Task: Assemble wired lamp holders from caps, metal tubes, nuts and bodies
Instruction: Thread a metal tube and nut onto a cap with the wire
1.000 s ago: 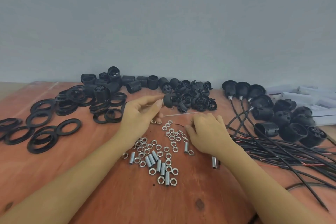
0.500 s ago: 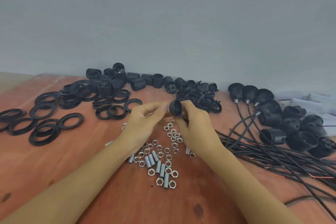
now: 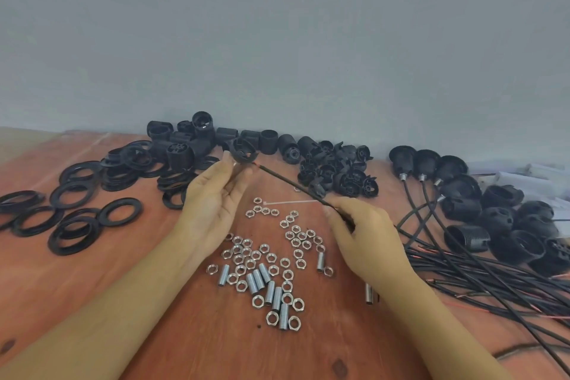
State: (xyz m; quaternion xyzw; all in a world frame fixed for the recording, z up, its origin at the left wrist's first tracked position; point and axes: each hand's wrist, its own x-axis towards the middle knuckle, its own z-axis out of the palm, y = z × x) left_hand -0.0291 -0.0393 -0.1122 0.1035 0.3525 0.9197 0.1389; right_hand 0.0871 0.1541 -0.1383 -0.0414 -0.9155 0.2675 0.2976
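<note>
Grey wall fills the upper half of the view, 9 through 3 o'clock. Below it is a reddish-brown wooden tabletop.

- Wire bundle: black leads, some with red conductors showing, fanned out at 4 o'clock.
- Wired holders: black, heaped at 3 o'clock, touching one another. The three at the back lie with metal necks toward the viewer and leads trailing down.
- Rings: flat and black, at 9 o'clock, partly stacked and partly loose.
- Bodies: black threaded cylinders against the wall at 11 o'clock.
- Caps: black pile at 1 o'clock of the hands, just beside the bodies.

Left hand: palm toward the camera. Thumb and fingers pinch one cap at their tips, raised off the tabletop in front of the bodies, hollow side facing the camera.

Right hand: at 4 o'clock of the left hand, back toward the camera. Its fingers are closed on a single wire.

The wire runs taut from 4 o'clock up to 10 o'clock. Its reddish tip meets the cap at the left fingertips.

- Nuts: silver hex, scattered at 6 o'clock of the hands.
- Metal tubes: threaded, lying among the nuts.
- One more tube lies partly under the right wrist.
- White cable tie: flat on the tabletop between the hands, under the wire.
</note>
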